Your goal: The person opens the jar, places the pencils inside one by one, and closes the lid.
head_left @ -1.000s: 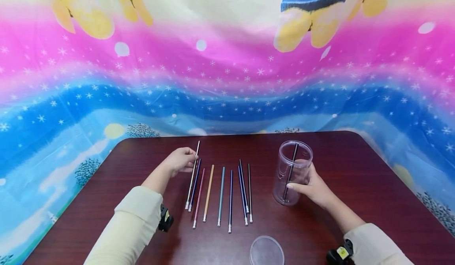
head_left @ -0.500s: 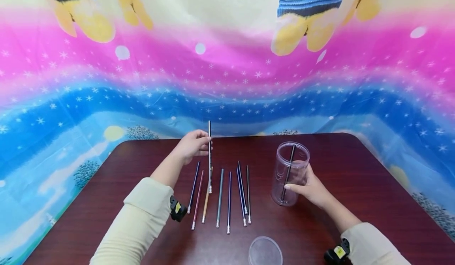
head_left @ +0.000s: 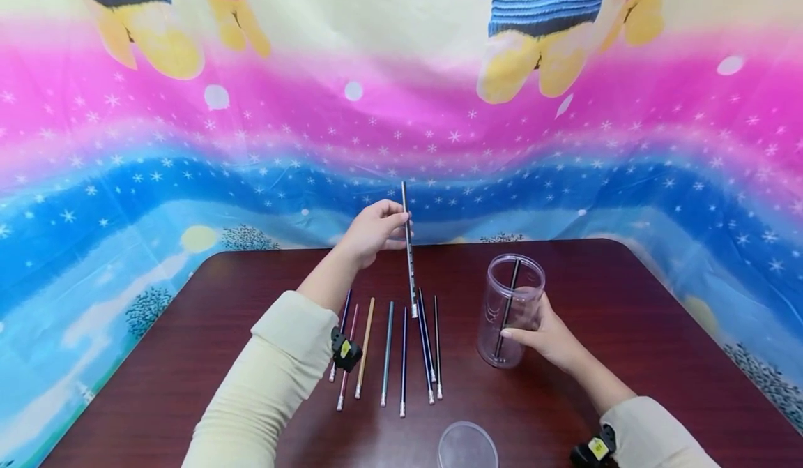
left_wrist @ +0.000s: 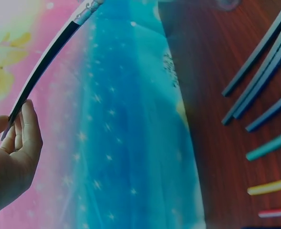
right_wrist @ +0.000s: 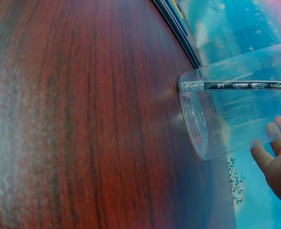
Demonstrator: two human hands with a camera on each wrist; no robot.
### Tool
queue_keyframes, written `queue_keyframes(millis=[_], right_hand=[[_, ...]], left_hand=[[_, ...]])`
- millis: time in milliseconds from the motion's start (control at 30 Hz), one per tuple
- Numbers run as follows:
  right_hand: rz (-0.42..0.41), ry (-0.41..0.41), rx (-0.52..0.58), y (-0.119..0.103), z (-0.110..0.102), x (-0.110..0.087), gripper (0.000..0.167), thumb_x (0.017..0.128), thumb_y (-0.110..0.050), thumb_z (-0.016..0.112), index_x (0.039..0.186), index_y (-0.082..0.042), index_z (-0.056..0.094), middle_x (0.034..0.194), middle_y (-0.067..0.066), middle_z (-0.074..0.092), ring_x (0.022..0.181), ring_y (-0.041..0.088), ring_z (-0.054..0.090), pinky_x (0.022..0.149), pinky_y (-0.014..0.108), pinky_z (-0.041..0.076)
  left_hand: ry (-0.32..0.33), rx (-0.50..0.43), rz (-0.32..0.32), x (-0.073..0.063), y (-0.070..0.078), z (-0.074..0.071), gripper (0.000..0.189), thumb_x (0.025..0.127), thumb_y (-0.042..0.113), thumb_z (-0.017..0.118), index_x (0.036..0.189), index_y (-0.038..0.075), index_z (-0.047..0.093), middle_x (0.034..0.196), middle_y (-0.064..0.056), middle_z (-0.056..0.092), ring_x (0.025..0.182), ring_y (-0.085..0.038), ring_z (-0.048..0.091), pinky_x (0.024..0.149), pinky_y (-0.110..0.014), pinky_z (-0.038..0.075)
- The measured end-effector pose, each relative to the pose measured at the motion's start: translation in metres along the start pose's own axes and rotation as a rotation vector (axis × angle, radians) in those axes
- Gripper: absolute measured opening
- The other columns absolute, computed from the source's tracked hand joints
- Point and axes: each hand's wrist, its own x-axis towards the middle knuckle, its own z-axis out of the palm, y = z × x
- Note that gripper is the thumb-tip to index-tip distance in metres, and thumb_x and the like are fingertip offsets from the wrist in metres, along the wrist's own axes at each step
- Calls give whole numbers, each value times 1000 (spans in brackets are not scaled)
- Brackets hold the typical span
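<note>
My left hand pinches a black-and-silver pencil near its upper end, holding it almost upright with its eraser end down, over the far ends of the pencils on the table. The left wrist view also shows thumb and fingers on this pencil. On the right, my right hand grips a clear plastic jar by its side; the jar stands upright, its top uncovered. One dark pencil leans inside it, its eraser end at the bottom.
Several pencils lie side by side in a row, among them a yellow one, a teal one and a dark blue one. A clear round lid lies at the table's near side. A printed curtain hangs behind.
My left hand has lifted the pencil from the left end of the row and carried it up and to the right. My right hand keeps its grip on the jar.
</note>
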Motion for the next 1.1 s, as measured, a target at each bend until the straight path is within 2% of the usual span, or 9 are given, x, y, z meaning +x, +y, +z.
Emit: queue_keyframes(millis=[167,400,600,1100], right_hand=[[2,1,-8,3,-1,0,65,74,0,64,122,-2,19,117,30,40,94,2,52,76,20,43],[12,-8,-7,4,-1,0,64,75,-2,64,121,-6,20,118,27,41,93,5,53,76,21,44],[9,-4,-6,3,-1,0,63,75,-1,63,121,-4,21,117,29,40,93,8,54,75,22,44],[10,-20,6,4,0,1,66,75,0,63,123,-4,18,119,29,40,95,4,52,75,22,44]], left_hand=[[-15,-25,25,6,11,15,18,90,13,46,102,-1,47,101,-15,51,94,-32,53,75,-37,46],[-30,-68,46,18,18,34,21,90,13,46,105,-1,48,104,-14,50,88,-25,55,75,-36,47],[-37,-89,52,23,25,51,21,90,14,46,106,1,49,103,-14,52,86,-23,56,70,-31,49],[-47,-160,97,41,34,80,21,90,13,46,106,0,50,93,-8,56,89,-25,58,66,-28,49]])
